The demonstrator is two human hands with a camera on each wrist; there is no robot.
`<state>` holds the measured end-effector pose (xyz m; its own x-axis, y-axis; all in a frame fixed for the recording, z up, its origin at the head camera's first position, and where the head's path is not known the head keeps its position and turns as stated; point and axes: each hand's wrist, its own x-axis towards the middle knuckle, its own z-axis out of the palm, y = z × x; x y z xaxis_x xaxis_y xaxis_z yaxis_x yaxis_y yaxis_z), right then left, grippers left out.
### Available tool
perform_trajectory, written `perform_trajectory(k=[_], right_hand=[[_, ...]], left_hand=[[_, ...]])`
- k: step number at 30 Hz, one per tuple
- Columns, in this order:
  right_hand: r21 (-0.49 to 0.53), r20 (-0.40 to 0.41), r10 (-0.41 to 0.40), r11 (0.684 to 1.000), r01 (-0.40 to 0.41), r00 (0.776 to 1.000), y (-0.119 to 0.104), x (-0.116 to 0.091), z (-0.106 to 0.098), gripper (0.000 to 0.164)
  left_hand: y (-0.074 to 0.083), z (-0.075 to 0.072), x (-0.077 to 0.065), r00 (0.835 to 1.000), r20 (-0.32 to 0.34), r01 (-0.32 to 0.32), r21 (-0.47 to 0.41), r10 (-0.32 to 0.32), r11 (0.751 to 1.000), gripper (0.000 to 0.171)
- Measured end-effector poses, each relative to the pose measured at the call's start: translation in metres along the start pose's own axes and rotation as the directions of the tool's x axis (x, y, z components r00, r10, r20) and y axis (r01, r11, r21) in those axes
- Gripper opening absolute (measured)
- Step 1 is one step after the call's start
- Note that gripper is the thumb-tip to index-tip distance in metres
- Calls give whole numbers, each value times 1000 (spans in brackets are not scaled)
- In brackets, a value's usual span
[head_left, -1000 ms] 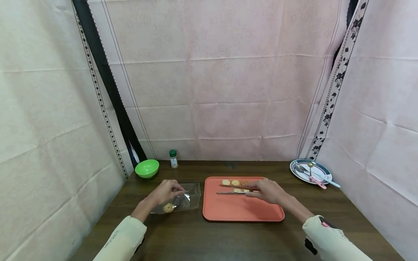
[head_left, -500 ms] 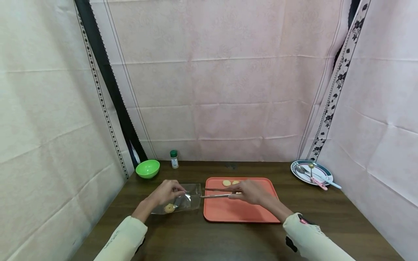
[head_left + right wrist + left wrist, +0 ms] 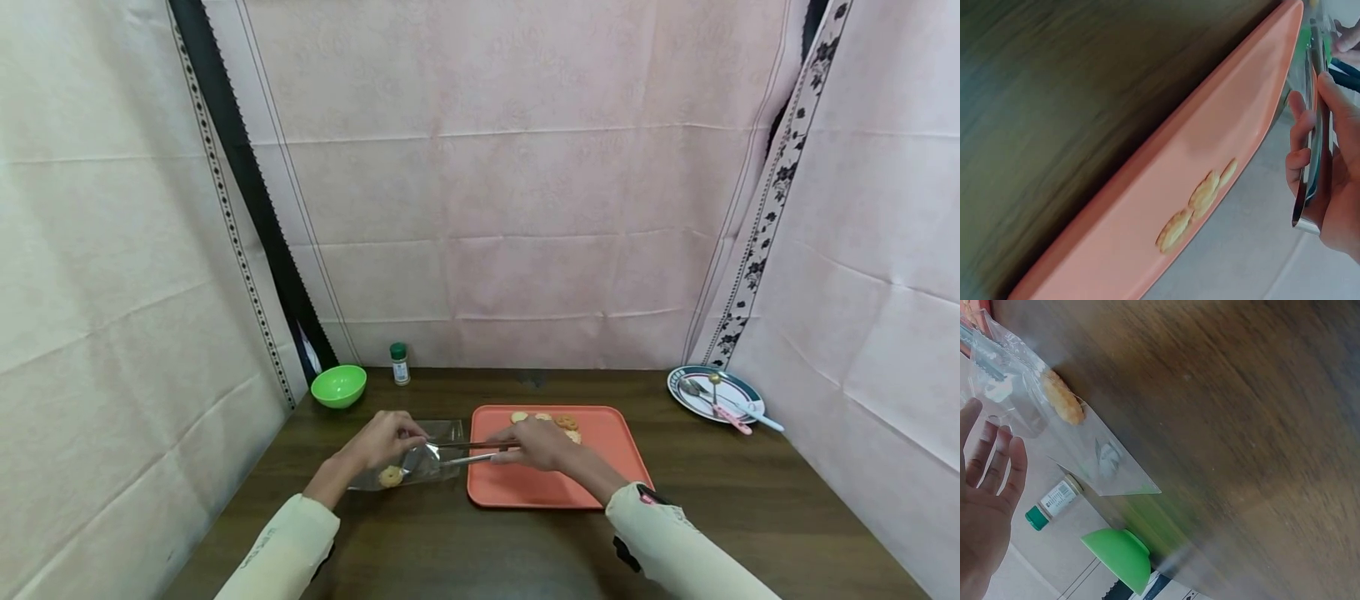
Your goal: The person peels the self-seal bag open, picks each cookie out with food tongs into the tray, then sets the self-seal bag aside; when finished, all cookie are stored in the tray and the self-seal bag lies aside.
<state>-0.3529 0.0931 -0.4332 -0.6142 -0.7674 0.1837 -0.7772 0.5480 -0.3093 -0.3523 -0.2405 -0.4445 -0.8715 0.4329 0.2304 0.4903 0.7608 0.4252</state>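
Observation:
My left hand (image 3: 382,442) pinches the upper edge of a clear plastic bag (image 3: 447,431), lifting its mouth off the table. One cookie (image 3: 1063,398) lies inside the bag. With my right hand (image 3: 536,443) I grip metal tongs (image 3: 1316,187), fingers and thumb wrapped round the arms. The tongs point left, and their tips reach into the bag's mouth. Whether they hold a cookie is hard to tell; a pale patch near the tips may be glare. Several cookies (image 3: 1204,192) remain on the orange tray (image 3: 555,492) below and behind my right hand.
At the back left stand a green bowl (image 3: 339,387) and a small green-capped shaker bottle (image 3: 399,364). A plate (image 3: 678,400) with a spoon and other utensils sits at the back right. Hanging cloth (image 3: 525,208) encloses the wooden table (image 3: 450,550) on the sides shown.
My right hand has moved left with the tongs, from over the cookies on the tray to the bag's mouth. My left hand has stayed at the bag.

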Motion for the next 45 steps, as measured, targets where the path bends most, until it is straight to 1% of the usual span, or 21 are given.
perform_trajectory(k=[5,10,13,18,20,24,29,31,36,40,45], right_hand=[[26,31,5,1000,-6,1000,-5,10,10,36],[20,55,-4,1000,3,999,-9,20,15,38],[17,58,-4,1000,3,998,-11,25,14,39],[61,83,-7,998,2,997,-13,36,10,39],[63,97,-13,998,7,995,-14,40,9,38],[43,120,0,999,-5,993,-16,47,11,41],[27,146,44,998,-48,988,-19,51,15,44],[22,150,55,998,-59,987,-21,52,17,44],[28,153,53,998,-58,987,-23,55,22,45],[30,151,47,998,-52,987,-23,57,25,44],[18,152,61,998,-65,986,-25,59,27,44]], left_hand=[[1,2,0,1000,8,8,2,-8,1000,9],[2,3,1,1000,10,5,1,-5,1000,9],[3,2,2,1000,3,-13,-4,13,1000,9],[4,-2,5,999,-3,-33,4,33,999,9],[3,-3,6,999,-2,-42,8,42,999,9],[3,-3,6,999,4,-33,4,33,999,10],[3,0,5,1000,22,-15,-23,16,1000,10],[4,1,5,1000,19,-10,-26,11,1000,10],[5,0,4,1000,11,9,-12,-9,1000,9],[5,-1,2,1000,19,19,-11,-19,1000,10],[3,-2,-2,999,24,27,-18,-26,999,11]])
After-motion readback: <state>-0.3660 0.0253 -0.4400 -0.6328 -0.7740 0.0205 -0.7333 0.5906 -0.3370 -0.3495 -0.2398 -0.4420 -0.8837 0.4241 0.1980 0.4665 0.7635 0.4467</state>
